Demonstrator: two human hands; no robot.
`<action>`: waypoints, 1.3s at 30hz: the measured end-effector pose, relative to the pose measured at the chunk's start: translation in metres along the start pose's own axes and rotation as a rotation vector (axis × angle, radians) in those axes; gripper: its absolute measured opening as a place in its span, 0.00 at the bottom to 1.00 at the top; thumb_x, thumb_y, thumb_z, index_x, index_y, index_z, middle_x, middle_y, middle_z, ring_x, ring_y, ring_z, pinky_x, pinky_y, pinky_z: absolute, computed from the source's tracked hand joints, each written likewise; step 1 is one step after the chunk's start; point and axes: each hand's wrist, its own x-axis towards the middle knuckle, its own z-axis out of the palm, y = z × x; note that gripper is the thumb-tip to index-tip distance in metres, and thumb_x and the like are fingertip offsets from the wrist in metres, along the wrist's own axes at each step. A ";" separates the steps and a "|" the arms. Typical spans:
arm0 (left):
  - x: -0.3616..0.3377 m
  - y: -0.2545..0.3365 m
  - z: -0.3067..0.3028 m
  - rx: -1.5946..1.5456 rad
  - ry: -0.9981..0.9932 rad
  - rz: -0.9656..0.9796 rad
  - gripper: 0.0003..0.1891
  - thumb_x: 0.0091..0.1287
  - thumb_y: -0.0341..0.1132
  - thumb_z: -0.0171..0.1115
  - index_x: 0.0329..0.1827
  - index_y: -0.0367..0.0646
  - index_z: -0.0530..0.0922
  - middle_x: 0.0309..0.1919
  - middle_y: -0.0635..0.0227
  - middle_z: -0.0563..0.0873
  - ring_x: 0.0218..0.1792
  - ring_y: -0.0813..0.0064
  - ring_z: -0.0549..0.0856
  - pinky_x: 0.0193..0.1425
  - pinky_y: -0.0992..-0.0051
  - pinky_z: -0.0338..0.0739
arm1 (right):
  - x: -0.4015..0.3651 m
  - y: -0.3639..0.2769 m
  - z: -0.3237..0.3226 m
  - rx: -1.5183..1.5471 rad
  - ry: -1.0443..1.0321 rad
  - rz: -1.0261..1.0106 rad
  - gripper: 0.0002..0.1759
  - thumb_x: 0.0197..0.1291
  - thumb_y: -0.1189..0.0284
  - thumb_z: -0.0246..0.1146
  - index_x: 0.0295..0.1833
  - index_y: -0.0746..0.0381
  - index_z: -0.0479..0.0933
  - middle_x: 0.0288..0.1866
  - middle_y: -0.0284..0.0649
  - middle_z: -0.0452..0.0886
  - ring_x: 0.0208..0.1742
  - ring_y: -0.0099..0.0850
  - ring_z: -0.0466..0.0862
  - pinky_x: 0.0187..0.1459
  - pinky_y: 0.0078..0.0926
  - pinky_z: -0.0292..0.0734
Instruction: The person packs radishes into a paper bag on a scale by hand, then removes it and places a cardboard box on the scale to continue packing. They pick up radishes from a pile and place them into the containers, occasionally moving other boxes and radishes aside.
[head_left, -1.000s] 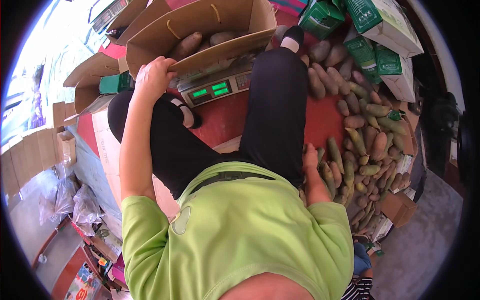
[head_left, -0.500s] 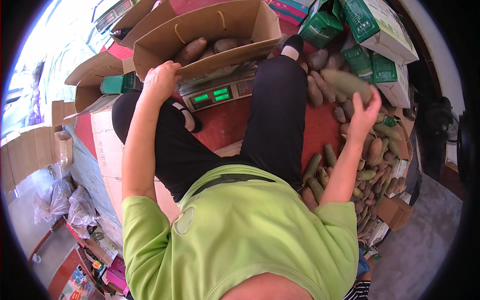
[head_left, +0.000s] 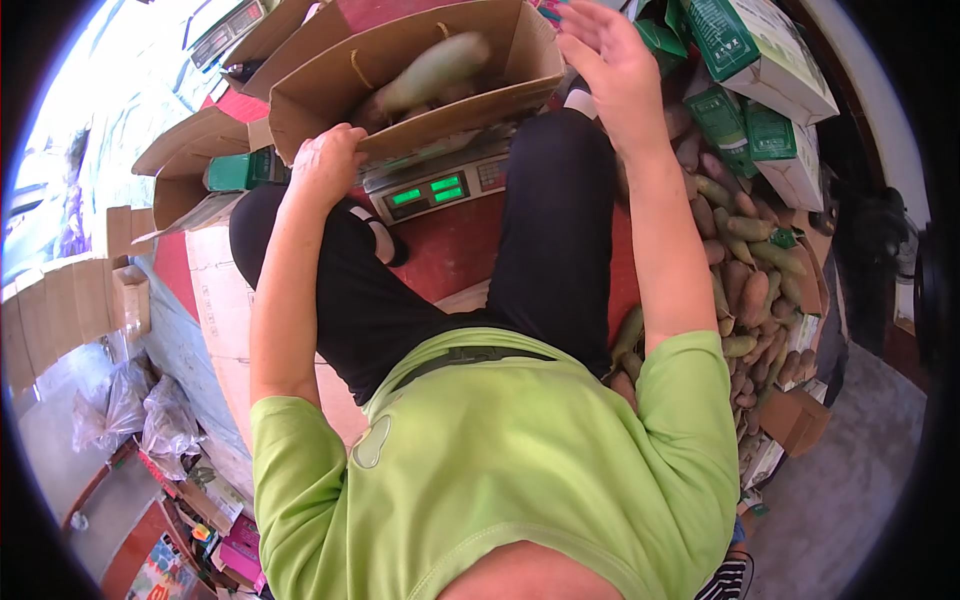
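My left hand (head_left: 325,165) has its fingers closed over the near left edge of a brown cardboard box (head_left: 462,133) with yellow cord handles. The box sits on a digital scale (head_left: 430,193) with lit green numbers. A long pale-green radish (head_left: 440,72), blurred by motion, is at the box's opening, above darker roots that are mostly hidden inside. My right hand (head_left: 612,65) is just beyond the box's right end, with fingers spread and nothing in them. It is apart from the radish.
A large heap of green and reddish-brown roots (head_left: 755,290) lies on the right. Green-and-white cartons (head_left: 770,60) stand behind it. More open cardboard boxes (head_left: 190,140) and a second scale (head_left: 225,35) are at the left. My legs flank the lit scale on the red floor covering (head_left: 450,250).
My right hand has moved left and away from me, from the heap to beside the box, and let go of the radish, now at the box's opening. My left hand stays on the edge.
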 end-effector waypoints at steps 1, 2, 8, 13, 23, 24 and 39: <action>0.000 0.001 -0.001 0.001 0.000 -0.006 0.11 0.60 0.33 0.62 0.45 0.42 0.81 0.41 0.57 0.83 0.48 0.51 0.82 0.53 0.57 0.76 | -0.008 0.005 -0.007 -0.085 0.038 0.004 0.22 0.61 0.77 0.65 0.60 0.69 0.71 0.56 0.45 0.79 0.56 0.30 0.79 0.59 0.27 0.74; -0.001 0.002 -0.001 0.011 0.031 0.000 0.10 0.61 0.33 0.63 0.45 0.44 0.81 0.41 0.59 0.83 0.49 0.54 0.82 0.52 0.56 0.75 | -0.017 0.016 -0.019 -0.121 0.099 0.035 0.20 0.62 0.76 0.63 0.59 0.69 0.73 0.56 0.46 0.80 0.57 0.30 0.79 0.60 0.27 0.73; -0.002 0.014 0.004 0.112 0.021 -0.045 0.13 0.62 0.33 0.62 0.51 0.48 0.79 0.44 0.63 0.83 0.52 0.59 0.82 0.55 0.54 0.72 | -0.102 0.071 -0.107 -0.300 0.306 0.389 0.17 0.65 0.75 0.61 0.58 0.66 0.75 0.53 0.38 0.81 0.52 0.24 0.80 0.51 0.22 0.75; 0.001 0.032 0.016 0.104 0.103 -0.039 0.12 0.66 0.35 0.58 0.52 0.49 0.78 0.44 0.63 0.84 0.52 0.59 0.82 0.55 0.52 0.71 | -0.220 0.155 -0.177 -0.575 0.237 0.474 0.12 0.61 0.79 0.64 0.50 0.65 0.79 0.40 0.34 0.83 0.42 0.22 0.80 0.44 0.21 0.76; 0.005 0.047 0.042 0.193 0.365 -0.117 0.12 0.64 0.46 0.63 0.46 0.53 0.81 0.42 0.70 0.86 0.48 0.64 0.83 0.56 0.59 0.69 | -0.391 0.170 -0.204 -0.981 0.178 1.096 0.16 0.54 0.70 0.69 0.49 0.62 0.80 0.43 0.48 0.85 0.49 0.40 0.84 0.52 0.34 0.77; 0.006 0.046 0.042 0.199 0.361 -0.107 0.12 0.64 0.47 0.62 0.46 0.52 0.81 0.42 0.69 0.86 0.47 0.64 0.83 0.55 0.58 0.69 | -0.402 0.169 -0.201 -0.985 0.202 1.112 0.16 0.54 0.70 0.69 0.49 0.62 0.80 0.43 0.48 0.85 0.49 0.40 0.84 0.52 0.34 0.77; 0.008 0.046 0.038 0.247 0.325 -0.086 0.12 0.66 0.46 0.60 0.42 0.48 0.80 0.39 0.66 0.85 0.47 0.60 0.82 0.53 0.58 0.69 | -0.466 0.197 -0.124 -1.026 -0.605 1.370 0.26 0.61 0.54 0.58 0.62 0.51 0.73 0.65 0.41 0.74 0.68 0.44 0.71 0.59 0.55 0.70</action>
